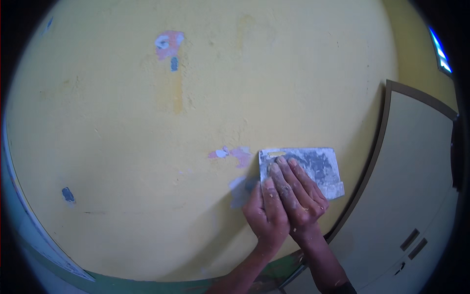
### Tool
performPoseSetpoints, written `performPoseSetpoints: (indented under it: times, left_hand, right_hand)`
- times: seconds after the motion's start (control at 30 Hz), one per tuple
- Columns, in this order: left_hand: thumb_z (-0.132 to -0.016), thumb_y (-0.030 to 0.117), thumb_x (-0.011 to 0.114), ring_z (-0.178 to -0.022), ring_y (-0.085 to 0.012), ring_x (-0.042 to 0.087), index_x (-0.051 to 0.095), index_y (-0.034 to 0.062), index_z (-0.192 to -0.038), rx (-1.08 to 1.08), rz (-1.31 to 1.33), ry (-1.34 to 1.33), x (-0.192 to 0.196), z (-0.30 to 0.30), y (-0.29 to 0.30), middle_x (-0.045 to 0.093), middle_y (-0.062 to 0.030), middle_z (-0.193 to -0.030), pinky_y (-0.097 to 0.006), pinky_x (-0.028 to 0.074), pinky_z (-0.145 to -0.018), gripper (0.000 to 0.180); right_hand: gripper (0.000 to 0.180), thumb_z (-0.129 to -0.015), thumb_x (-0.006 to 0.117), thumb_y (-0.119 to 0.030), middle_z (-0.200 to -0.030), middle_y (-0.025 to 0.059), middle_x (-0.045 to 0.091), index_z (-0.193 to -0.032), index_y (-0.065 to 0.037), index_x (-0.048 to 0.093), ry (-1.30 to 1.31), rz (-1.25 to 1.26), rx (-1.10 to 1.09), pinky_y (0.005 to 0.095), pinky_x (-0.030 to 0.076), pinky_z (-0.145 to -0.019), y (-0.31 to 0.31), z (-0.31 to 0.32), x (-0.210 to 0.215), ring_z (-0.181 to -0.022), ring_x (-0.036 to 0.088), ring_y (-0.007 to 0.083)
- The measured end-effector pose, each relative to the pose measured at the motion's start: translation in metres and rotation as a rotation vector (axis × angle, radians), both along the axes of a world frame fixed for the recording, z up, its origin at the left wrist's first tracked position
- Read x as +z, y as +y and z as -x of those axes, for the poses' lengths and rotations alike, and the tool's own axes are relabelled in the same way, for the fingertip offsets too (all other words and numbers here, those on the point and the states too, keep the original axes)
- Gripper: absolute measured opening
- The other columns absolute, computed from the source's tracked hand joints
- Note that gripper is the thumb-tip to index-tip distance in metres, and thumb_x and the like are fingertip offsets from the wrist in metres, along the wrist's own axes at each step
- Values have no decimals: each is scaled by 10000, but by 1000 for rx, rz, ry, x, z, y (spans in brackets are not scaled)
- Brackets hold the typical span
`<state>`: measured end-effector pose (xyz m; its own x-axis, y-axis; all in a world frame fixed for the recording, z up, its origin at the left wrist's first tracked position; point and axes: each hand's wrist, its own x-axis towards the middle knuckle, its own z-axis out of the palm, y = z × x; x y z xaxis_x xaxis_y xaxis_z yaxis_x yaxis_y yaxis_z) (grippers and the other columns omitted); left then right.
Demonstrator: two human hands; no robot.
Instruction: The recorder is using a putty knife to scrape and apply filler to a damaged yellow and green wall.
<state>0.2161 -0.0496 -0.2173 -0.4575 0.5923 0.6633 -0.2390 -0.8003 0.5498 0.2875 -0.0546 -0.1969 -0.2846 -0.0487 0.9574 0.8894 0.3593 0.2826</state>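
1. The wall (147,147) is yellow and fills nearly the whole view. Its paint is chipped in patches: one pinkish patch far above the grip, a small blue chip far off to the left, and a pink-white patch (230,153) just left of the blade. A fresh grey smear (240,188) lies just left of the grip, so any filler seems best spread thin and feathered into the sound paint around each patch.
2. A grey-beige door (416,171) in a brown frame stands to the right of the grip, near the blade's right end. I judge that end needs watching, so that filler stays off the frame.
3. The scraper (313,164), a wide flat blade crusted with white and grey filler, lies flat against the wall directly above the grip. Even pressure along its whole edge should avoid ridges.
4. The right hand (298,196) lies on the blade, fingers stretched out flat and pressing it to the wall; the thumb is hidden.
5. The left hand (264,213) is tucked against the right one, fingers also straight on the blade's lower left part. Neither hand curls shut; both press.
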Motion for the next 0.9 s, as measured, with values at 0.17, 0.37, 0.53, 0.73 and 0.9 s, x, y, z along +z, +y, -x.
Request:
performPoseSetpoints:
  times: [0.17,0.37,0.53,0.73,0.9]
  left_hand:
    - [-1060,178,494,-617,-124,520,585,-57,-845,24,-11,69,-11,7,-5,606,-155,-667,-357,445,-545,331]
    - [-1064,168,486,-601,-132,490,582,-54,-855,52,-93,44,30,12,2,574,-166,-647,-371,422,-536,320]
    - [-1065,164,485,-651,-119,545,595,-56,-870,-17,35,89,-3,10,-9,620,-153,-682,-361,461,-572,314]
    - [-1062,169,495,-649,-98,542,601,-58,-863,-72,43,2,-1,14,-13,622,-134,-673,-344,462,-563,320]
    - [-1059,163,495,-641,-81,497,565,-55,-825,20,4,25,6,14,-11,585,-83,-650,-324,415,-529,327]
  right_hand:
    - [240,-922,661,-129,-1144,121,759,-1118,-33,762,0,25,7,382,573,-941,-4,1,-9,-1125,717,288]
    - [251,-903,673,-118,-1171,125,750,-1123,-33,757,-25,-20,81,384,576,-924,12,7,28,-1115,718,294]
    - [269,-918,651,-148,-1155,120,755,-1136,-35,760,-10,21,1,381,569,-941,-5,4,-3,-1111,720,286]
    - [272,-908,654,-138,-1159,119,753,-1134,-33,762,-52,49,49,377,576,-927,-7,7,-4,-1119,718,285]
    - [266,-905,655,-138,-1164,119,752,-1124,-34,764,-49,23,19,386,580,-924,-5,8,7,-1119,717,289]
